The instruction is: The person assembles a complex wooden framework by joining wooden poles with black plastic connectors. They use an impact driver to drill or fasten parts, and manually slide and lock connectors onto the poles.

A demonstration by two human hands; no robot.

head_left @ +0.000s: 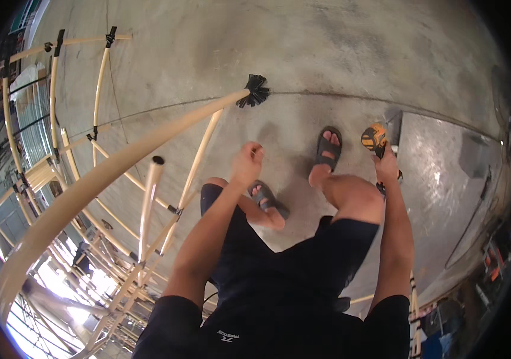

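Observation:
My right hand (386, 165) is wrapped around the handle of a yellow-and-black cordless drill (374, 139), beside a grey metal surface at the right. In front of my left knee, my left hand (248, 164) is raised with its fingers curled together; whether something small is between them is hidden. Past it on the left, a long cream pipe (141, 146) slants across the view, its far end at a spiky black piece (256, 91). A shorter upright pipe (150, 209) with a dark open end rises left of my left forearm.
A framework of cream pipes with black joints (93, 136) fills the left side. Grey sheet-like metal (441, 155) lies at the right, with a dark rod (471, 218) along it. My sandalled feet stand on the concrete floor (303, 54). Assorted items (495, 257) crowd the lower right rim.

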